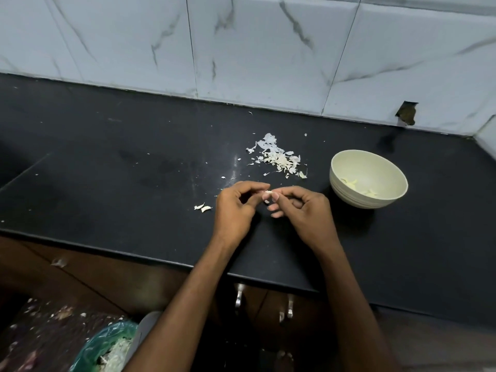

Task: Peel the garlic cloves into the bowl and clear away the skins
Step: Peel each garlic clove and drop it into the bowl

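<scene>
Peeling in hand: at frame centre my left hand and right hand both pinch one garlic clove above the desk; next, I judge, strip its skin and drop it in the bowl, centre right.

A black table runs along a wall of white marble-veined tiles, one tile broken by a small hole at its foot. Under the table's front edge hang brown cabinet doors with metal handles. A green plastic bag sits on the floor.
</scene>
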A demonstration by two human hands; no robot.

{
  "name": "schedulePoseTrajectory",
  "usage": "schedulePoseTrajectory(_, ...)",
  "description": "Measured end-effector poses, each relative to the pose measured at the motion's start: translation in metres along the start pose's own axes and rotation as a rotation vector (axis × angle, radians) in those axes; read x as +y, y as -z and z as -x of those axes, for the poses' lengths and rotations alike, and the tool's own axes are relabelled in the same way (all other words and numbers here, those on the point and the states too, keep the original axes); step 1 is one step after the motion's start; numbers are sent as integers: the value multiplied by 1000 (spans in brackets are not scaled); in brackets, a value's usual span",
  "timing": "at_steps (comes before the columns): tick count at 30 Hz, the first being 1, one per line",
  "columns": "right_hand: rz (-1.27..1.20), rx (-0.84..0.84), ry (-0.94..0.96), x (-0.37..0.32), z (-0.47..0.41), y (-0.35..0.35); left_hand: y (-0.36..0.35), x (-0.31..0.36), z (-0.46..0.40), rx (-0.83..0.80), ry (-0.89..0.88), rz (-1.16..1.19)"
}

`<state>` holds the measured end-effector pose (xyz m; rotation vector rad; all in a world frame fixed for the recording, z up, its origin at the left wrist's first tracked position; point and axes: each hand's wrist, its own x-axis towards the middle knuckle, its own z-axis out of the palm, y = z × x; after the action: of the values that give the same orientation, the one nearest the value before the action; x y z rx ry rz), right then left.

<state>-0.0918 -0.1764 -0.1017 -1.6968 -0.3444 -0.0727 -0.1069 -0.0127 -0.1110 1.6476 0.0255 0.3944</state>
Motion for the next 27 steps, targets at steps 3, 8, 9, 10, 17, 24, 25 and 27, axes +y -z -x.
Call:
schedulePoseTrajectory(3,-7,17,5,-1,1,-3,2,5,1,-27,27,95)
schedulePoseTrajectory(8,50,64,22,-2,0,-9,1,10,3,-34,46,153)
schedulePoseTrajectory(9,47,84,11,-2,-1,-10,1,11,3,-31,52,143)
schedulePoseTrajectory(10,40,106,0,-4,-1,-11,0,11,3,-26,56,132)
schedulePoseTrajectory(17,454,263,265,-5,-5,-26,-2,12,7,19,10,19)
schedulePoseTrajectory(24,55,182,-62,-14,-2,-31,0,6,3,32,100,152)
schedulePoseTrajectory(25,-8,177,-90,-15,-2,-32,0,6,3,37,101,157)
schedulePoseTrajectory(27,-160,168,-117,-20,-1,-32,2,8,2,40,117,225)
